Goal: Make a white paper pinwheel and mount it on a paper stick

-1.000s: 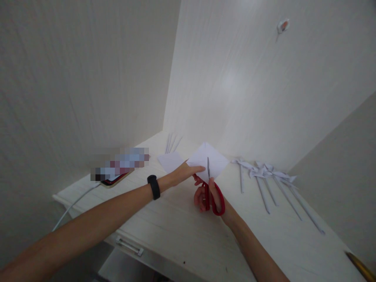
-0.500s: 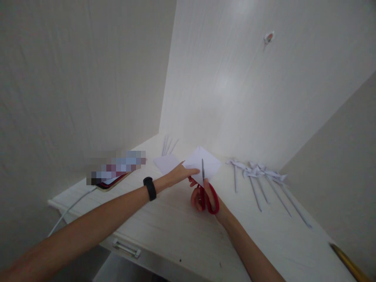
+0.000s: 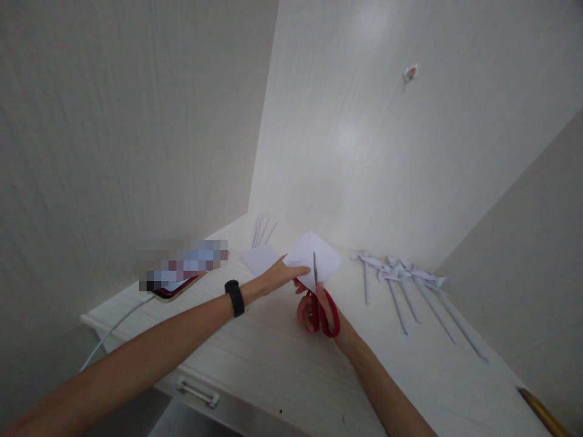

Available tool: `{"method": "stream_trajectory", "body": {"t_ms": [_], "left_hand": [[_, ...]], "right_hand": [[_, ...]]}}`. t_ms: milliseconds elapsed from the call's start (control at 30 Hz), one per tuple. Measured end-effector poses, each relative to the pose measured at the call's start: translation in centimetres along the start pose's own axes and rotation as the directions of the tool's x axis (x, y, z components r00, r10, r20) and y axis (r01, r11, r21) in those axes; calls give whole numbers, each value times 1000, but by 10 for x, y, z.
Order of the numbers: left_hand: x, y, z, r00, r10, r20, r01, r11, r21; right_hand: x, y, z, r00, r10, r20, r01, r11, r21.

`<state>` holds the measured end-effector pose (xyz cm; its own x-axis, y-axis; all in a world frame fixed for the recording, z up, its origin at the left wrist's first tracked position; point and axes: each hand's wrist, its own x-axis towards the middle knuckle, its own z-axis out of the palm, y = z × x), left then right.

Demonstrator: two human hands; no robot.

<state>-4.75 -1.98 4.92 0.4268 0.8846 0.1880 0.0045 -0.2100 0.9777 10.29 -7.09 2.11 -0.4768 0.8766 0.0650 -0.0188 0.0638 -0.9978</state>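
Observation:
My left hand [image 3: 286,273] pinches the left corner of a creased white square of paper [image 3: 325,255], its thumb lying on top. The red-handled scissors [image 3: 333,315] are in my right hand [image 3: 321,306], with fingers through the loops. Their blades [image 3: 314,264] lie over the lower part of the paper, pointing toward its centre. Whether the paper is cut along the blades I cannot make out. A second sheet of white paper [image 3: 258,258] lies on the desk just behind my left hand.
Several paper pinwheels on sticks [image 3: 401,270] lie at the right. Thin rolled paper sticks [image 3: 262,232] rest near the back corner. At the left stands a phone [image 3: 175,291], partly blurred, with a white cable [image 3: 113,328]. Walls enclose the white desk [image 3: 255,352].
The whole view has shifted slightly, so the desk and things appear a little lower. My hands, the paper and the scissors keep nearly the same pose.

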Motion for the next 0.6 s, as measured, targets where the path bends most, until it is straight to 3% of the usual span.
{"method": "stream_trajectory", "body": {"t_ms": [133,400,500,600], "left_hand": [[0,0,-3,979,27,-200,-32,999,-20],[8,-5,-13,913,53,-404,-111,986,-121],[10,-6,-14,907,59,-418,-141,976,-167],[11,-9,-15,930,91,-355,-145,981,-128]], "right_hand": [[3,6,-3,999,13,45,-15,999,32],[8,12,-4,999,7,44,-11,995,103],[13,14,-6,1000,-4,-30,7,995,101],[17,15,-11,994,-12,-109,24,994,109]]}}
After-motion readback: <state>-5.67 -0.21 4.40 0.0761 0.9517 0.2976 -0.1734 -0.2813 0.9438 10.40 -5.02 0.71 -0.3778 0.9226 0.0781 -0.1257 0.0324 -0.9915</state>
